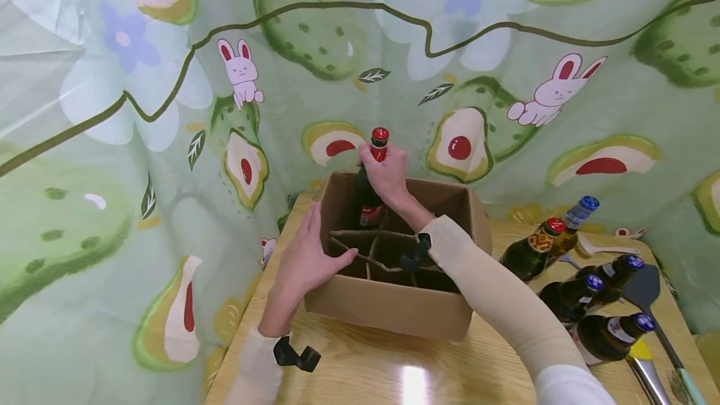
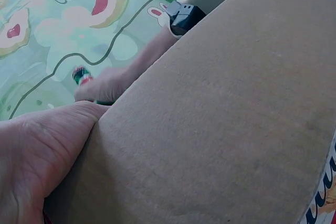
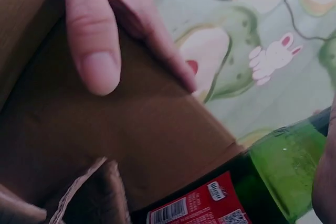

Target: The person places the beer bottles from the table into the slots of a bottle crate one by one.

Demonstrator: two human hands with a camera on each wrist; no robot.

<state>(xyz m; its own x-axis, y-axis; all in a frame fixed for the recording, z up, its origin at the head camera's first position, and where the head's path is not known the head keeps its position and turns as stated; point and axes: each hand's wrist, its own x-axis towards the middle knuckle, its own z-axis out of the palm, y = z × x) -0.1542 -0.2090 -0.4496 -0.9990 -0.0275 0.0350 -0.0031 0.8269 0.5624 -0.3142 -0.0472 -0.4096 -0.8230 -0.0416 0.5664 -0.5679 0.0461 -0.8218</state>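
A green glass bottle (image 1: 368, 195) with a red cap stands partly inside a brown cardboard box (image 1: 388, 311), in its back left part. My right hand (image 1: 388, 174) grips the bottle's neck from above; the red label (image 3: 194, 203) shows low inside the box in the right wrist view. At the box's left wall is my left hand (image 1: 306, 258), its thumb over the inner side and its fingers along the outside. Cardboard dividers (image 1: 371, 249) split the inside into several compartments. The bottle's base is hidden.
Several dark bottles stand right of the box, among them a red-capped one (image 1: 534, 249) and a blue-capped one (image 1: 607, 336). Beside them on the wooden table (image 1: 360, 355) lie a dark spatula (image 1: 644, 289) and a yellow-tipped brush (image 1: 644, 361). A patterned cloth (image 1: 337, 80) hangs behind.
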